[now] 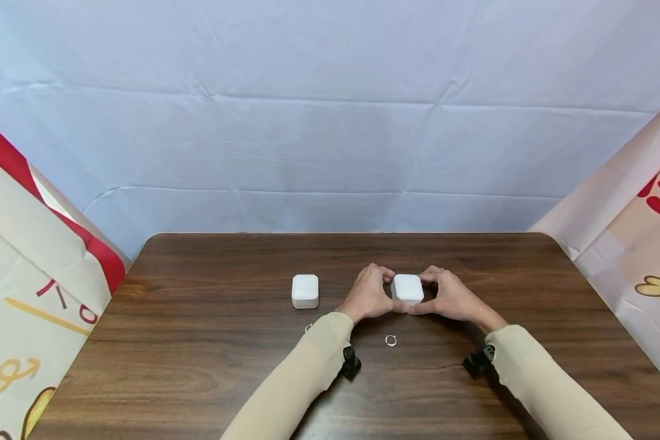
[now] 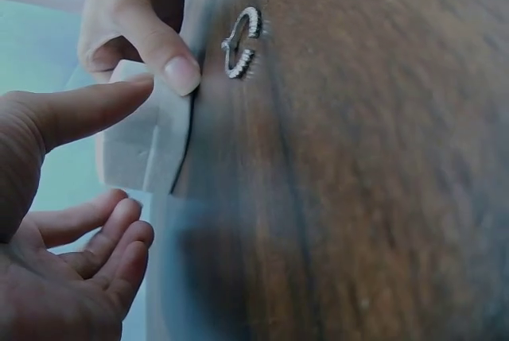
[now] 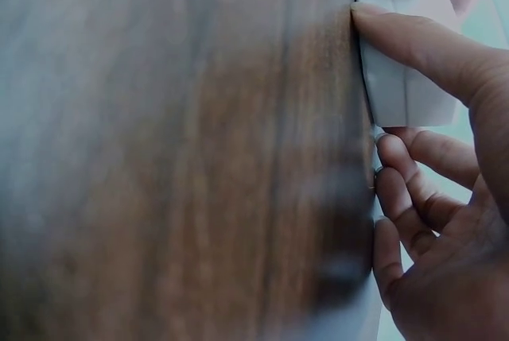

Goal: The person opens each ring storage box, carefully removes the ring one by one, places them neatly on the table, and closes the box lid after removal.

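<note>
Both hands are around a small white box (image 1: 407, 288) with rounded corners, on the right-hand part of the brown table. My left hand (image 1: 370, 294) has its thumb on the near side of the box and its fingers curved around the left. From the right, my right hand (image 1: 452, 297) grips the same box, thumb along the near face and fingers bent behind it. In the right wrist view the right thumb lies across the white box (image 3: 429, 96) low down, by the tabletop. A small stone-studded hoop (image 2: 242, 63) lies in front of the box.
A second white box (image 1: 305, 291) stands to the left on the wooden table (image 1: 198, 342). Another little ring-shaped piece (image 1: 307, 329) is partly hidden by the left sleeve. A pale cloth (image 1: 330, 146) hangs behind, with printed cloths at both sides.
</note>
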Tool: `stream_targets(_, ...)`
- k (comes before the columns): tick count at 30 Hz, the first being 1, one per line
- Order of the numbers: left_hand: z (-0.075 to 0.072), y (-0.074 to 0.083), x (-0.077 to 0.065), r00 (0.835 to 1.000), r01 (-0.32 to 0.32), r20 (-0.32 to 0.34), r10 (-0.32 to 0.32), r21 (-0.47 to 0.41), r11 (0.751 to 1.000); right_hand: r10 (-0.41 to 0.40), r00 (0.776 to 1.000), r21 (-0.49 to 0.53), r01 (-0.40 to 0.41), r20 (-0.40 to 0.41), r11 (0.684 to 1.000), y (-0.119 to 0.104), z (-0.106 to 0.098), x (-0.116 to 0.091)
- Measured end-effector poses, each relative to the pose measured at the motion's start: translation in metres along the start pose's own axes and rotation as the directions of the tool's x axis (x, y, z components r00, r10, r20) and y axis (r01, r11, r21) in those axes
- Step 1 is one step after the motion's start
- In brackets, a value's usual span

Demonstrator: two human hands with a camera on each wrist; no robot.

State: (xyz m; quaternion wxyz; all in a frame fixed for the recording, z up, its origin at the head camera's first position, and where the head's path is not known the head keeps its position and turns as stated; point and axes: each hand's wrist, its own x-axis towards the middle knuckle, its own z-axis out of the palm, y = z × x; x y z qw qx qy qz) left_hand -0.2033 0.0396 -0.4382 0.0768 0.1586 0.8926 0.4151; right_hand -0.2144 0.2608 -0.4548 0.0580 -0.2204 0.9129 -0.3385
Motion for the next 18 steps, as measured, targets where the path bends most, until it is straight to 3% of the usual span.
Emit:
stream_targets(9, -0.020, 0.008, -0.009, 0.999, 0.007, 0.050, -0.009, 0.046, 0.999, 0.006, 1.000, -0.030, -0.006, 0.007, 1.000, -0.001, -0.002, -0.002)
stream_targets(18, -0.060, 0.018, -0.020, 0.999, 0.043, -0.019, -0.042, 0.075, 0.996, -0.001, 0.999, -0.022, 0.001, -0.044, 1.000, -0.004, -0.011, -0.010)
